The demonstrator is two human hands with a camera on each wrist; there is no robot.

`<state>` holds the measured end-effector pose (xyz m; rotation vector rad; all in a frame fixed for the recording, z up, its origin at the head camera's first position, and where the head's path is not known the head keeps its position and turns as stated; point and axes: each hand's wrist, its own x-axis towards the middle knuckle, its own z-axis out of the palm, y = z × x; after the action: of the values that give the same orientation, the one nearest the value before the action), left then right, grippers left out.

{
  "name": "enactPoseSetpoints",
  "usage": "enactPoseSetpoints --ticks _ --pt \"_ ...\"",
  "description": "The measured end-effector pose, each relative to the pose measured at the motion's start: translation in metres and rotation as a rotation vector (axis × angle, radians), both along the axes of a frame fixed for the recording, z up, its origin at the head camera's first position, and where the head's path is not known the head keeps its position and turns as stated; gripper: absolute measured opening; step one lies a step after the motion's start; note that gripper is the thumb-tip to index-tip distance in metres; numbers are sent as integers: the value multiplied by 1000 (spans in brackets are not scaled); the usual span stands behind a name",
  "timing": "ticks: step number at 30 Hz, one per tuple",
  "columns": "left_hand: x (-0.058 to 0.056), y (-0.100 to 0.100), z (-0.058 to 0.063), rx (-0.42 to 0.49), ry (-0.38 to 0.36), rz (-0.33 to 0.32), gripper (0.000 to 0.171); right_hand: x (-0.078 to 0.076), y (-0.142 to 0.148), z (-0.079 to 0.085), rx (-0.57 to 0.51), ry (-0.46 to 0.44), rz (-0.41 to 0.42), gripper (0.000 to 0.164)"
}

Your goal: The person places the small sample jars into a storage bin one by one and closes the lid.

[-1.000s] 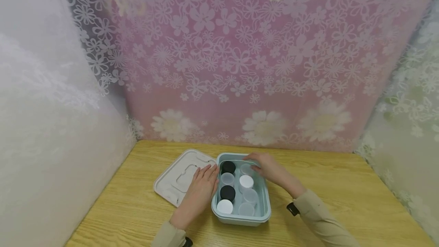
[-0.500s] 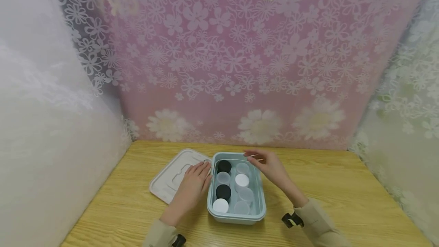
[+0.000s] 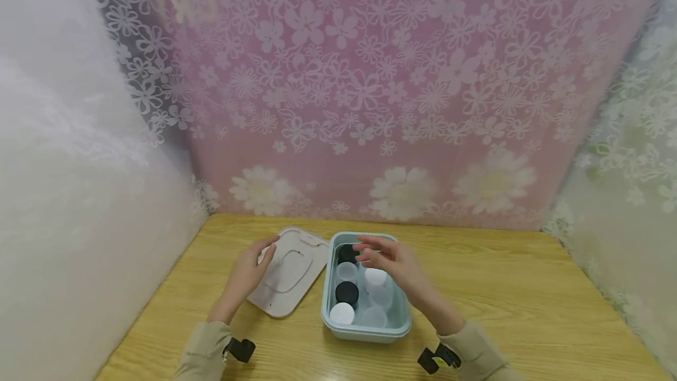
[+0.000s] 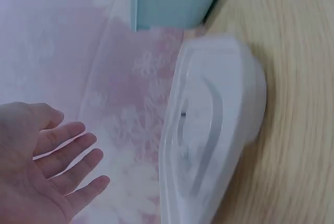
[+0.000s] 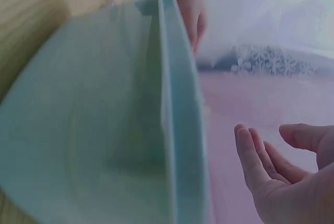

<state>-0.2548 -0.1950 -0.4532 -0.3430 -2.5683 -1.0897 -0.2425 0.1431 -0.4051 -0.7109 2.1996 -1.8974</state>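
Observation:
A pale blue plastic box (image 3: 365, 334) holds two rows of small round tubs, capped in black (image 3: 347, 293), white (image 3: 342, 313) or clear plastic (image 3: 374, 316). To its left lies a whitish lid (image 3: 288, 272) with a moulded outline. My left hand (image 3: 243, 276) hovers by the lid's left side; in the left wrist view its fingers spread apart from the lid, holding nothing. Over the back of the box hangs my right hand (image 3: 399, 269), fingers loosely extended, covering part of the far tubs. The right wrist view shows that hand (image 5: 292, 177) beside the box wall (image 5: 104, 130), with nothing in it.
Everything stands on a wood-grain table (image 3: 476, 287). A pink flowered curtain (image 3: 338, 104) rises behind the table's far edge, with pale sheets (image 3: 95, 193) along both sides. Black straps (image 3: 240, 350) sit at the cuffs.
My left hand has moved left, from between the lid and the box to the lid's left side. My right hand has shifted left from the box's far right corner to above the tubs.

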Motion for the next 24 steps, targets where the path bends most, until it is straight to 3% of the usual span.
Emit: enactPoseSetpoints --ticks 4,8,13,19,24 --pt "-5 -26 -6 43 -82 53 34 6 -14 3 -37 -40 78 45" --pt "-7 -44 -17 15 -117 102 31 14 -32 4 -56 -76 112 45" --pt "-6 -57 -30 -30 -126 130 26 24 -56 1 -81 -105 138 42" --pt "-5 -66 -38 -46 -194 154 24 30 -79 -3 -107 -143 181 42" --pt "1 -72 -42 -49 -178 138 26 35 -100 -8 -140 -178 200 43"
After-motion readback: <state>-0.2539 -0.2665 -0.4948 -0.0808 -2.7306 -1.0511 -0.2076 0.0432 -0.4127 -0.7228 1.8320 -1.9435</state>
